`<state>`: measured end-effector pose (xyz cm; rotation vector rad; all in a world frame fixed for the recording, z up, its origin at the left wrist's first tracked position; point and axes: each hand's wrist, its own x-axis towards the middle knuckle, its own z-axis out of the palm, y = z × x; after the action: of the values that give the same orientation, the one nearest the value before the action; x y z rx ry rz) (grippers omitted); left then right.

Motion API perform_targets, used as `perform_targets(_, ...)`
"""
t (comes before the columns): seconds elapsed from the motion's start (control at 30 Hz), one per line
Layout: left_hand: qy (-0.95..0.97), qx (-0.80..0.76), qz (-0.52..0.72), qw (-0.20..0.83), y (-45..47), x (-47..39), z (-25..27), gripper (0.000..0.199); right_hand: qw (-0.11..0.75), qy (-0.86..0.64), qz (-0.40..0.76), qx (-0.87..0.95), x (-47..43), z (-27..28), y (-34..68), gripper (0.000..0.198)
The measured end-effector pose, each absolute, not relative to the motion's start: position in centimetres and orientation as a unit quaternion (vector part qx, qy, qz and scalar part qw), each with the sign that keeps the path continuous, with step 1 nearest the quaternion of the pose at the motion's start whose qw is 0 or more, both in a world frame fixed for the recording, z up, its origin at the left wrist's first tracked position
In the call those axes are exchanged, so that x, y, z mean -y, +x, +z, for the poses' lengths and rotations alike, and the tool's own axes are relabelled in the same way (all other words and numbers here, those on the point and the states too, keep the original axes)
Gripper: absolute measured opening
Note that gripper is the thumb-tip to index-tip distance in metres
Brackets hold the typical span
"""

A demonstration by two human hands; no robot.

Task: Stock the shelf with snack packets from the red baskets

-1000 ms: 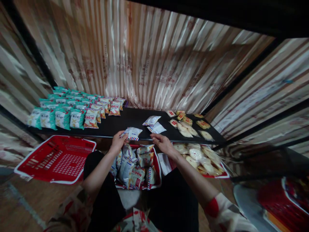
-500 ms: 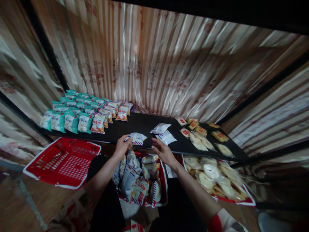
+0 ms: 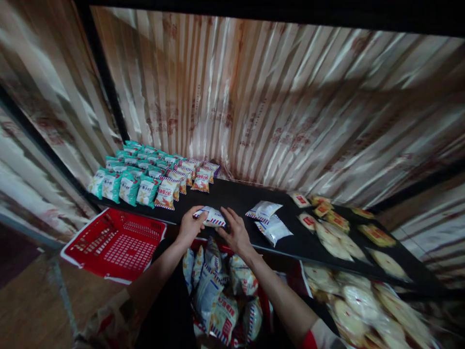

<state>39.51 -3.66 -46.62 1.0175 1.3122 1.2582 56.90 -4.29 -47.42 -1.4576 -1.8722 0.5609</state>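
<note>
My left hand is closed on the left end of a small white snack bag with blue and red striped edges, held at the front edge of the black shelf. At the bag's right end is my right hand, its thumb and fingers around that end. Two similar snack bags lie flat on the shelf to the right. Below my hands, a red basket is filled with more striped snack bags. Orange-and-white striped bags stand in rows on the shelf's left part.
Green-and-white bags stand in rows at the far left. A red basket sits below them. On the right, yellow packets and flat pale packs lie on the shelf, above a container of pale packs. Black frame posts and a curtain enclose the shelf.
My right hand has moved left, from beside the loose bags to the right end of the held bag. My left hand still holds it. The view has shifted, moving the scene rightward.
</note>
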Motion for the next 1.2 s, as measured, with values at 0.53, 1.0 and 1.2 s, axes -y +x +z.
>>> perform_targets(0.53,0.529,-0.48,0.541,0.445,38.3,3.5,-45.5,0.039,0.401,-0.539,0.346,0.655,4.7,-44.1,56.2,0.04)
perform_targets(1.0,0.483,-0.385,0.513,0.596,41.7,8.4,-43.7,0.039,0.391,-0.524,0.51,0.558,9.8,-40.8,58.2,0.048)
perform_targets(1.2,0.473,-0.418,0.543,0.553,41.3,10.1,-45.6,0.038,0.393,-0.464,0.601,0.519,12.0,-41.4,56.8,0.052)
